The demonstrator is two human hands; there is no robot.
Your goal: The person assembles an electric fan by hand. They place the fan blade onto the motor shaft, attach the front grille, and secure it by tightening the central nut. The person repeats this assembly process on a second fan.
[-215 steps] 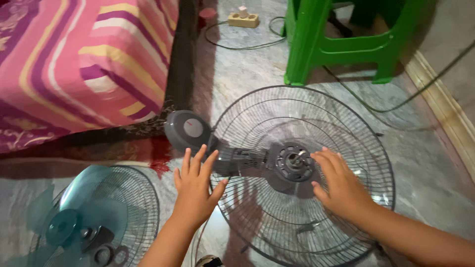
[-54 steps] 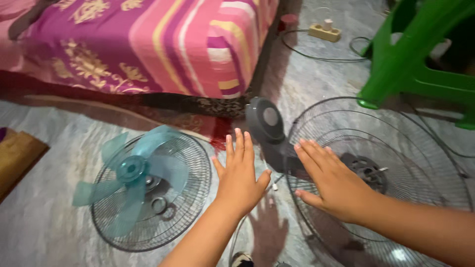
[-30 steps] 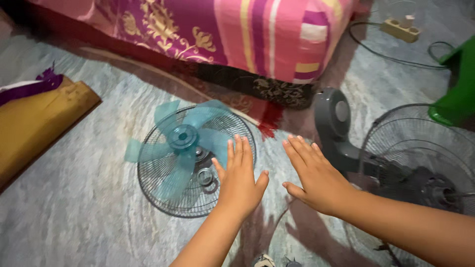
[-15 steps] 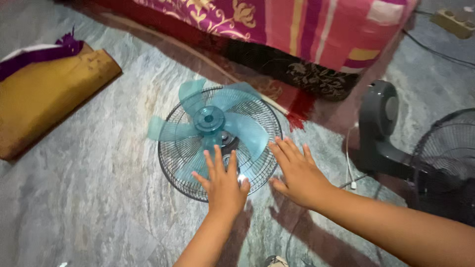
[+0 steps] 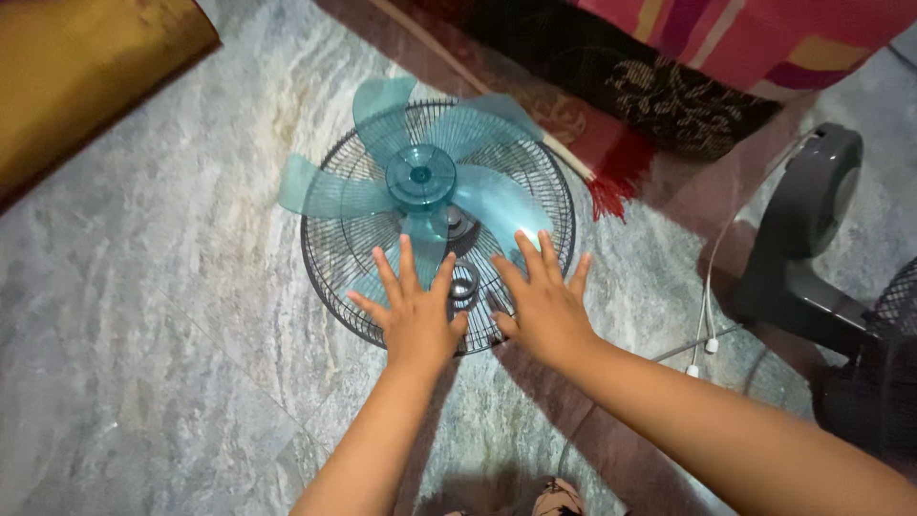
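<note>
We see no packages, labels, signs or screens anywhere in this view.
</note>
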